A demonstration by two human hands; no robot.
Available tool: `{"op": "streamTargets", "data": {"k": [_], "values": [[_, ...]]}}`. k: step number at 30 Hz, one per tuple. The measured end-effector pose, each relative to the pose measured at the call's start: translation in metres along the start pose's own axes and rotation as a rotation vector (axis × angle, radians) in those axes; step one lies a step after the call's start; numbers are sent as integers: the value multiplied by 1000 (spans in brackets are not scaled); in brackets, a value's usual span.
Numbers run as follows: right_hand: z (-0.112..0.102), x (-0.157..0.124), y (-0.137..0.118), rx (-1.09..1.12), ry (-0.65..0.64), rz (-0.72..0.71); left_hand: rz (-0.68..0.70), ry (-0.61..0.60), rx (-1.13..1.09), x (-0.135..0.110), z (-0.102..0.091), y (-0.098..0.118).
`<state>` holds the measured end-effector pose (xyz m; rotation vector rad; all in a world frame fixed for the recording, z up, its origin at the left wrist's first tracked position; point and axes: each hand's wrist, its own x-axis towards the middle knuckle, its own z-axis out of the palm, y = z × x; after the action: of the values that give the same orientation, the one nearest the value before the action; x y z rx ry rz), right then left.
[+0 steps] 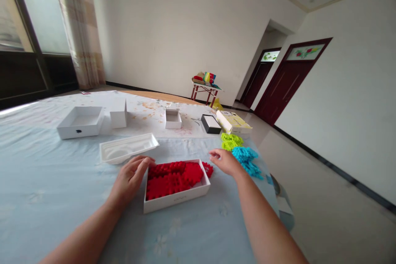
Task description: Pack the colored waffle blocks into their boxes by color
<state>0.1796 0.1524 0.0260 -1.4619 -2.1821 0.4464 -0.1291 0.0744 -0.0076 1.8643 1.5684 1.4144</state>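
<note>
A shallow white box (pixel 177 203) lies in front of me, filled with red toothed interlocking pieces (pixel 167 180). My left hand (pixel 131 175) is at the box's far left corner, its fingers and thumb closed about the edge. Just beyond the box's right end, my right hand (pixel 225 161) hovers with half-bent fingers apart and nothing visible in them. Below its fingertips, a few more red pieces (pixel 208 169) lie outside the box, against its right wall. To the right of that hand are piles of blue pieces (pixel 246 160) and lime-green pieces (pixel 231 142).
A white moulded tray (pixel 129 148) lies behind my left hand. Farther back stand a large white box (pixel 77 132), a white block-like box (pixel 119 117), a small open box (pixel 173 123), a black-and-white box (pixel 211 124) and a yellow box (pixel 238 123). The table's edge curves off at right.
</note>
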Motion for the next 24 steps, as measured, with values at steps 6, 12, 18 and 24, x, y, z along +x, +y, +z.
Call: {"op": "streamTargets", "data": {"k": [6,12,18,24], "values": [[23,-14,17,-34,-78,14,-3,42,1,0,-2,1],[28,-13,18,4,-47,87,-42,85,-30,2,-3,-6],[29,-12,26,39,99,41,-50,86,-27,1,-3,-5],[27,-7,34,-11,208,22,-78,85,-77,1,-2,-8]]}}
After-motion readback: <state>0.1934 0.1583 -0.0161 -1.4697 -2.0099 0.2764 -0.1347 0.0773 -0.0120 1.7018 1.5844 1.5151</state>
